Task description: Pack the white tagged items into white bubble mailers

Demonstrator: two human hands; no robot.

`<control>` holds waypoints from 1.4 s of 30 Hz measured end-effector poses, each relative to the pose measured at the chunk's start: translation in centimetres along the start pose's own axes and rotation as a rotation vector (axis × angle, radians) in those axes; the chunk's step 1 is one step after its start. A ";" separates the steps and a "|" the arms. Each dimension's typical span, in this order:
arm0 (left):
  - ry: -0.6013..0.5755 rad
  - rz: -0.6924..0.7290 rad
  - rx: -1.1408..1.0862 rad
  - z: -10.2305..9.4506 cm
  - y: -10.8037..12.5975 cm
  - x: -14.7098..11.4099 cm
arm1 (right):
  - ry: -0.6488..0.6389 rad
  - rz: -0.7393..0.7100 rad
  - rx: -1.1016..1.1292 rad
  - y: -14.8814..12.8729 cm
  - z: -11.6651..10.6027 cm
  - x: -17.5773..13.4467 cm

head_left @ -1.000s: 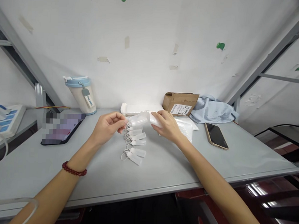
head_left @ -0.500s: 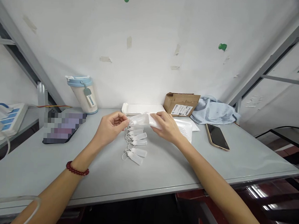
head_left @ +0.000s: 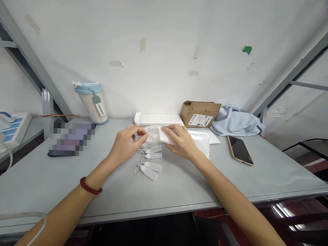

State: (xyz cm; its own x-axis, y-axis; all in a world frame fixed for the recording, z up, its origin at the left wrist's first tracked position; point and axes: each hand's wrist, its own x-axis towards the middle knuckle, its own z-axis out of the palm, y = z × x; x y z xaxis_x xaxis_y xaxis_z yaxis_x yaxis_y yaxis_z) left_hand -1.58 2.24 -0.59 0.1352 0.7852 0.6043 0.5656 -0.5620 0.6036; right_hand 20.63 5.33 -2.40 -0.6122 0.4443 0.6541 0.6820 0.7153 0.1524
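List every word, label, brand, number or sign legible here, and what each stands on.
No text reads with certainty.
Hanging tag on the tumbler: dark lettering, too blurred to quote.
White label on the cardboard box: print too small to read.
Small bottles: no text visible.

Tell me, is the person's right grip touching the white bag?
Touching: the head view shows the right grip closed on the white bag, skin pressed against plastic with no gap.
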 end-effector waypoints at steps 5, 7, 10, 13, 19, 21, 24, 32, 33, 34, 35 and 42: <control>0.009 0.088 0.046 0.6 -0.1 -0.3 | 0.003 -0.020 0.018 -0.5 0.1 0.0; -0.007 0.114 0.041 0.9 -0.2 -0.5 | 0.012 -0.032 0.020 -0.6 0.2 0.0; -0.030 0.129 0.030 1.2 -0.2 -0.6 | 0.007 -0.044 0.014 -0.9 0.3 0.1; -0.063 0.126 0.031 1.3 -0.1 -0.8 | 0.005 -0.050 0.007 -1.2 0.3 0.1; -0.194 0.133 0.026 1.4 0.2 -0.9 | 0.025 -0.061 -0.002 -1.2 0.3 0.1; -0.207 0.124 0.002 1.4 0.3 -0.9 | 0.016 -0.056 0.006 -1.2 0.4 0.1; -0.142 0.030 -0.034 1.2 0.3 -0.7 | 0.014 -0.034 0.014 -0.9 0.4 0.1; -0.232 -0.249 -0.067 -1.7 -0.5 0.9 | -0.006 0.092 0.007 0.8 0.0 -0.1; -0.301 -0.264 -0.049 -1.9 -0.6 1.0 | 0.000 0.098 0.003 1.0 0.0 -0.2; -0.362 -0.275 -0.024 -2.1 -0.8 1.1 | 0.005 0.103 -0.001 1.2 0.0 -0.2; -0.410 -0.287 0.000 -2.2 -0.9 1.1 | 0.011 0.107 -0.007 1.3 0.0 -0.3; -0.562 -0.297 0.120 -1.3 -2.1 0.8 | 0.012 0.114 -0.034 1.4 0.0 -0.3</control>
State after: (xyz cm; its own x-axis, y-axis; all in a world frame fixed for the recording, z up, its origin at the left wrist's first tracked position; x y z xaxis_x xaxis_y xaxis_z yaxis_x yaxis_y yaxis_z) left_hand -3.71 3.65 -0.68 0.3457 0.9376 0.0368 0.7272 -0.2925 0.6210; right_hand 21.76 6.19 -2.40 -0.5251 0.5154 0.6772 0.7604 0.6414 0.1015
